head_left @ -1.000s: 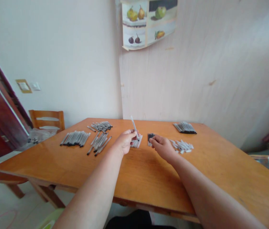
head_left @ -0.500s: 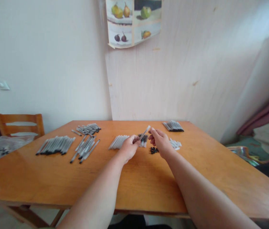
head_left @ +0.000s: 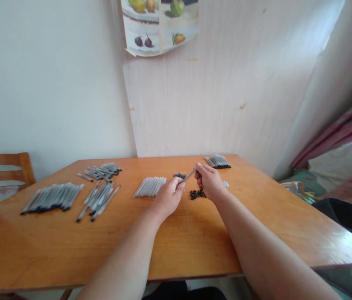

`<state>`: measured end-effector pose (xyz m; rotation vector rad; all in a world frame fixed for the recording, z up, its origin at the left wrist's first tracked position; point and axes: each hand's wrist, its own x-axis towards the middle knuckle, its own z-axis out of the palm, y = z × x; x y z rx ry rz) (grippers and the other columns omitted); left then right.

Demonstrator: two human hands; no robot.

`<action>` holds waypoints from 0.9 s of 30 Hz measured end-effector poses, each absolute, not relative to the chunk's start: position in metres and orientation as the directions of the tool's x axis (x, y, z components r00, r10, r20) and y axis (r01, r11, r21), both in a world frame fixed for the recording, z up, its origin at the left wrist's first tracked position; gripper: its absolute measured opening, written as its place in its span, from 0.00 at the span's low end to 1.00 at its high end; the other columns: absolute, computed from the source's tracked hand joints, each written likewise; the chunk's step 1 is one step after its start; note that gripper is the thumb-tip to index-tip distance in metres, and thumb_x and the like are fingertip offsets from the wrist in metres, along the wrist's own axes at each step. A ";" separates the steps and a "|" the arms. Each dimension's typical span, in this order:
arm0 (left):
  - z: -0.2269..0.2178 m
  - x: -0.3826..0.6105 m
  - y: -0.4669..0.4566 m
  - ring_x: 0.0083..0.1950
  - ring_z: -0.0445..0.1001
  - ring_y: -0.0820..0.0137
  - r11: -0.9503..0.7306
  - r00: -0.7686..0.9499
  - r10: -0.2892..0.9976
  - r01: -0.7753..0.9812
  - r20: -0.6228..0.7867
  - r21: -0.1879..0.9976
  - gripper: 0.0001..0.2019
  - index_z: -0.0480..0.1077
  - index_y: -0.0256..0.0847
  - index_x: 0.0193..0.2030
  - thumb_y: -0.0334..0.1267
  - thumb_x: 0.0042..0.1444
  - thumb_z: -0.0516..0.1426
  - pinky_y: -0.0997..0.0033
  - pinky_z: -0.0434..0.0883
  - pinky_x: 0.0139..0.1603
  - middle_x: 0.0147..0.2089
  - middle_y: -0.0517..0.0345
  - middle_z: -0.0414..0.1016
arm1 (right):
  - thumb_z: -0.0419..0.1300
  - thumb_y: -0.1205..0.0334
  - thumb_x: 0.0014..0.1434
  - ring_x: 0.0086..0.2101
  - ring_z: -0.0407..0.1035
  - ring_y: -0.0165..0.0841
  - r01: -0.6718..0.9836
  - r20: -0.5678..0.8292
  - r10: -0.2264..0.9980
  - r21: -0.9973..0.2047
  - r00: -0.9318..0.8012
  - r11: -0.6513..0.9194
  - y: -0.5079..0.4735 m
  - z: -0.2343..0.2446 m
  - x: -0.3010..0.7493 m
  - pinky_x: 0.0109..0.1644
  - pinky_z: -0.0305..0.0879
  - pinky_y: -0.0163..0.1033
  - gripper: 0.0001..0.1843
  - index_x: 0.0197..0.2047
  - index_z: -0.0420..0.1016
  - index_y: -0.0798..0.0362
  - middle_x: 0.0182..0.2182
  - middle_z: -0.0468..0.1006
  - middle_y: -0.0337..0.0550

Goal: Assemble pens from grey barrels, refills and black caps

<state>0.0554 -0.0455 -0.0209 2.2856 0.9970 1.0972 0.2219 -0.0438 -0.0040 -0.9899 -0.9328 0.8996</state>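
Note:
A slim pen point(head_left: 189, 175) slants up to the right above the table, between my two hands. My left hand point(head_left: 170, 194) is closed on its lower end. At the upper end, my right hand point(head_left: 209, 180) pinches with thumb and fingers and covers the tip. Left of my left hand lies a row of clear pen barrels point(head_left: 150, 187). Beyond the hands is a partly hidden bunch of dark-tipped pieces point(head_left: 180, 175). Small black caps point(head_left: 196, 194) sit below my right hand, and a few white pieces point(head_left: 225, 183) show behind its wrist.
On the wooden table point(head_left: 116, 250), a row of black-ended pens point(head_left: 53, 197) lies at the left, beside loose pens point(head_left: 100, 197) and another heap point(head_left: 103, 170). A further stack of pens point(head_left: 218, 161) is at the back right. A chair point(head_left: 3, 168) stands left.
My right hand has closed onto the pen's upper end, which was free beside its fingers before. The camera view has turned somewhat to the right.

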 end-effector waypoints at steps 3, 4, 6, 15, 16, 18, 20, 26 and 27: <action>-0.018 0.057 -0.050 0.36 0.70 0.68 -0.657 0.434 0.753 0.470 0.494 0.590 0.14 0.68 0.42 0.39 0.45 0.63 0.45 0.70 0.63 0.39 0.34 0.56 0.73 | 0.60 0.48 0.52 0.13 0.50 0.21 -0.193 0.212 0.910 -0.936 0.356 0.293 -0.044 -0.002 0.224 0.15 0.41 0.30 0.19 0.22 0.61 0.52 0.15 0.64 0.33; -0.017 0.058 -0.051 0.36 0.70 0.68 -0.658 0.437 0.753 0.476 0.492 0.584 0.14 0.67 0.42 0.38 0.45 0.63 0.45 0.70 0.63 0.38 0.33 0.56 0.73 | 0.60 0.49 0.52 0.13 0.49 0.21 -0.202 0.210 0.908 -0.934 0.362 0.296 -0.044 -0.002 0.225 0.15 0.40 0.30 0.18 0.22 0.61 0.52 0.15 0.64 0.33; -0.014 0.059 -0.053 0.36 0.70 0.68 -0.659 0.446 0.751 0.472 0.487 0.585 0.14 0.67 0.42 0.37 0.46 0.63 0.45 0.70 0.63 0.37 0.33 0.56 0.73 | 0.60 0.50 0.52 0.13 0.49 0.21 -0.222 0.207 0.907 -0.927 0.366 0.301 -0.045 0.000 0.225 0.14 0.39 0.30 0.18 0.21 0.61 0.53 0.15 0.63 0.33; -0.011 0.065 -0.053 0.35 0.69 0.69 -0.530 0.409 0.814 0.233 0.412 0.816 0.14 0.70 0.40 0.35 0.46 0.59 0.50 0.71 0.63 0.37 0.32 0.56 0.72 | 0.60 0.52 0.52 0.14 0.48 0.21 -0.276 0.189 0.914 -0.914 0.360 0.298 -0.043 -0.001 0.228 0.15 0.40 0.30 0.16 0.23 0.62 0.53 0.16 0.62 0.33; -0.010 0.064 -0.054 0.32 0.68 0.70 -0.481 0.403 0.834 0.194 0.377 0.855 0.14 0.71 0.39 0.35 0.47 0.59 0.50 0.72 0.62 0.34 0.29 0.57 0.71 | 0.60 0.53 0.53 0.14 0.48 0.21 -0.292 0.175 0.914 -0.911 0.367 0.292 -0.042 -0.001 0.233 0.15 0.40 0.30 0.15 0.23 0.62 0.53 0.16 0.62 0.33; -0.011 0.061 -0.056 0.24 0.61 0.75 -0.340 0.417 0.868 0.100 0.271 0.935 0.15 0.70 0.38 0.36 0.48 0.58 0.51 0.74 0.58 0.26 0.23 0.61 0.64 | 0.58 0.54 0.54 0.14 0.47 0.20 -0.343 0.131 0.897 -0.893 0.422 0.291 -0.038 0.001 0.247 0.15 0.40 0.30 0.13 0.25 0.62 0.53 0.16 0.61 0.32; -0.011 0.057 -0.057 0.18 0.51 0.78 -0.176 0.443 0.882 -0.007 0.161 0.984 0.15 0.69 0.38 0.36 0.49 0.58 0.51 0.76 0.51 0.20 0.20 0.66 0.56 | 0.57 0.55 0.55 0.13 0.47 0.20 -0.406 0.063 0.852 -0.859 0.520 0.311 -0.035 0.004 0.264 0.15 0.40 0.28 0.12 0.27 0.61 0.52 0.16 0.59 0.30; -0.016 0.055 -0.049 0.17 0.48 0.81 -0.061 0.375 0.922 -0.100 0.094 0.993 0.15 0.68 0.37 0.38 0.48 0.57 0.53 0.78 0.45 0.18 0.20 0.68 0.54 | 0.56 0.55 0.52 0.17 0.56 0.23 -0.164 0.123 0.735 -0.938 0.666 0.306 -0.035 0.004 0.290 0.16 0.47 0.28 0.11 0.27 0.66 0.54 0.20 0.68 0.36; -0.017 0.056 -0.047 0.17 0.49 0.81 -0.077 0.364 0.925 -0.093 0.106 0.993 0.15 0.68 0.36 0.38 0.48 0.57 0.53 0.78 0.46 0.18 0.20 0.67 0.55 | 0.57 0.55 0.51 0.18 0.58 0.24 -0.082 0.146 0.714 -0.958 0.685 0.275 -0.036 0.003 0.292 0.16 0.48 0.29 0.11 0.27 0.68 0.54 0.21 0.69 0.38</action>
